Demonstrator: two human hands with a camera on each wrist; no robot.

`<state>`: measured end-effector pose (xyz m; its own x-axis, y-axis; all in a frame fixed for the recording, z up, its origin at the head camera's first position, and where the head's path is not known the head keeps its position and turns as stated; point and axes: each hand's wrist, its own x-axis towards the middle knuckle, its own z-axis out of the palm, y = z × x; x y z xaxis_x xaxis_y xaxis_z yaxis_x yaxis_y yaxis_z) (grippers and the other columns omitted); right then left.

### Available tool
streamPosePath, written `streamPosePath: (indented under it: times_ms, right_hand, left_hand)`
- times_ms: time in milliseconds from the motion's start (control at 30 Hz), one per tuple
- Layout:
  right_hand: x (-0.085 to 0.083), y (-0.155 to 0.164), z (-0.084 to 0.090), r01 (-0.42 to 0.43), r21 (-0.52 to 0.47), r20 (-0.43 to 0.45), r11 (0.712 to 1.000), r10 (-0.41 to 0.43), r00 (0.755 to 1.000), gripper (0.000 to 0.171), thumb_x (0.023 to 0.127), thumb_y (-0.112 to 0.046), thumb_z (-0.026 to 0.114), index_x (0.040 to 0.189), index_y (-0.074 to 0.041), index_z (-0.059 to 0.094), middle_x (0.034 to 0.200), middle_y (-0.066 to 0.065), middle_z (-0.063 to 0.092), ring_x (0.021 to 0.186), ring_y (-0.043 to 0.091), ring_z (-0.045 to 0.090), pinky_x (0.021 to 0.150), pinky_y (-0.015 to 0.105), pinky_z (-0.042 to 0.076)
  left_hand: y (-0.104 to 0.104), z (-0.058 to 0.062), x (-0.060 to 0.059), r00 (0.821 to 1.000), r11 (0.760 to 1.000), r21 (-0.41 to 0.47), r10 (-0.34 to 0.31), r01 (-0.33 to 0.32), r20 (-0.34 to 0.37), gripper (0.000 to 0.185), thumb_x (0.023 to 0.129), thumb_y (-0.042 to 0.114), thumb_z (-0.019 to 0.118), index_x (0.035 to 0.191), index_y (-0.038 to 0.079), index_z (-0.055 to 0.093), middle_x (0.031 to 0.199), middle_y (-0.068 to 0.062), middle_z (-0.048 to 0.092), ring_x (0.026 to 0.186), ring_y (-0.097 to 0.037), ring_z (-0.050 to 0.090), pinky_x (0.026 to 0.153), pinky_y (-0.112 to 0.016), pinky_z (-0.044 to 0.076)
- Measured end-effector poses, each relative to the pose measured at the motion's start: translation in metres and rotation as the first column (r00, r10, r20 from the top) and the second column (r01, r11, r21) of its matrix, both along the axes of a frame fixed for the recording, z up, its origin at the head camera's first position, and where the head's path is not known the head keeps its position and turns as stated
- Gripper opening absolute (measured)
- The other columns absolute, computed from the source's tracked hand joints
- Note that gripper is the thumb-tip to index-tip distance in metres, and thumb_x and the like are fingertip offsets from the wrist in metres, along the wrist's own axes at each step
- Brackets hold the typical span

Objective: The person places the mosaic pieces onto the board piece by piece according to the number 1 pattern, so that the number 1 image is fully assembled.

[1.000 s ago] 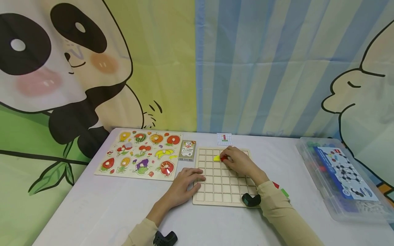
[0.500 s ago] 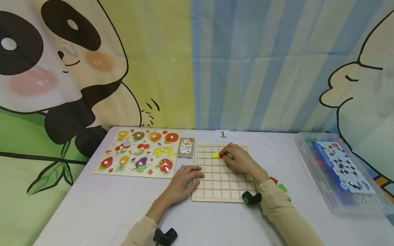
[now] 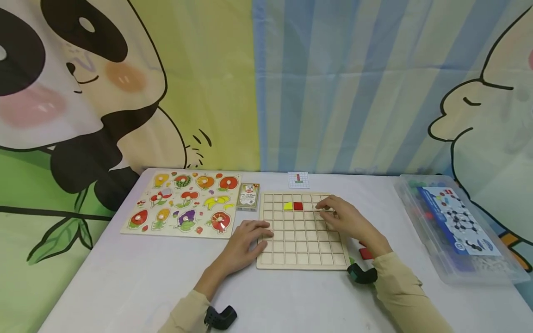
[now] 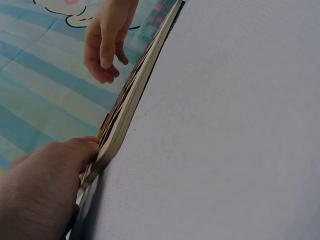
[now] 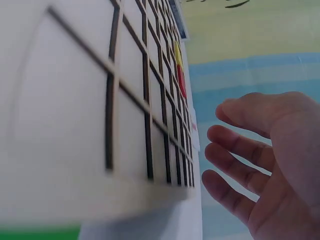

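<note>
Wooden grid board [image 3: 303, 240] lies flat at centre of white surface [image 3: 125, 282]. Left hand [image 3: 243, 243] rests on board's left edge, fingers relaxed, holding nothing. Right hand [image 3: 345, 219] hovers over board's far right part, fingers loosely spread, empty. Yellow tile [image 3: 288, 206] and red tile [image 3: 298, 206] sit touching in board's second row from far edge.

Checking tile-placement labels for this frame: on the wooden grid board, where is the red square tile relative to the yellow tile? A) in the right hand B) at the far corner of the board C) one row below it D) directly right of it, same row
D: in the head view the red square tile sits in the cell touching the right side of the yellow tile, same row of the wooden grid board; the right hand is off it, holding nothing.
</note>
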<state>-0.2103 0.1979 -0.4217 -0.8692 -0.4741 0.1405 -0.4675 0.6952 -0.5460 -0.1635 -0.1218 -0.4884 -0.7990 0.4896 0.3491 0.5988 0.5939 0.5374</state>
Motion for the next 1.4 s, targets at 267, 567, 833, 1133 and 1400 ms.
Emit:
streamPosePath:
  times_ms: [267,567,833,1133,1400]
  right_hand:
    - [0.020,0.032,-0.008,0.060,0.020,-0.024,0.998,-0.060,0.998,0.023,0.092,-0.016,0.060,0.114,-0.008,0.062,0.108,0.003,0.062,0.097,0.018,0.057,0.080,0.038,0.050]
    - [0.041,0.067,-0.014,0.123,0.081,0.030,0.989,-0.126,0.992,0.021,0.088,-0.015,0.065,0.109,-0.011,0.064,0.095,-0.003,0.060,0.085,0.008,0.054,0.077,0.032,0.050]
    - [0.047,0.084,-0.007,0.098,0.138,0.146,0.986,-0.119,0.982,0.023,0.085,-0.020,0.069,0.106,-0.013,0.062,0.093,-0.002,0.057,0.080,0.007,0.053,0.068,0.023,0.047]
    - [0.044,0.087,0.000,0.108,0.145,0.168,0.984,-0.132,0.977,0.016,0.085,-0.019,0.069,0.098,-0.012,0.061,0.087,-0.004,0.054,0.075,0.006,0.050,0.067,0.023,0.044]
    - [0.046,0.090,-0.009,0.146,0.145,0.170,0.979,-0.170,0.971,0.020,0.083,-0.023,0.072,0.097,-0.013,0.063,0.084,-0.005,0.055,0.075,0.007,0.049,0.066,0.022,0.045]
  left_hand:
    - [-0.007,0.003,0.000,1.000,1.000,-0.003,0.009,-0.009,0.010,0.024,0.090,0.023,0.062,0.113,0.029,0.065,0.132,0.007,0.055,0.121,-0.014,0.045,0.096,-0.042,0.038]
    - [-0.006,-0.001,0.000,1.000,1.000,0.010,-0.007,0.007,0.016,0.024,0.090,0.024,0.062,0.114,0.029,0.064,0.132,0.006,0.055,0.121,-0.013,0.045,0.096,-0.041,0.038]
    - [-0.003,0.001,0.001,0.999,1.000,0.018,0.014,-0.014,0.033,0.024,0.090,0.022,0.062,0.113,0.029,0.065,0.133,0.007,0.054,0.123,-0.014,0.042,0.099,-0.042,0.037]
    - [0.001,0.005,-0.002,0.996,0.997,0.045,0.066,-0.069,0.055,0.021,0.091,0.018,0.062,0.109,0.028,0.068,0.132,0.006,0.054,0.123,-0.015,0.042,0.101,-0.042,0.038]
    - [0.003,0.002,-0.001,0.998,0.997,0.053,0.054,-0.055,0.028,0.021,0.090,0.017,0.062,0.107,0.028,0.068,0.131,0.004,0.056,0.120,-0.015,0.045,0.098,-0.043,0.040]
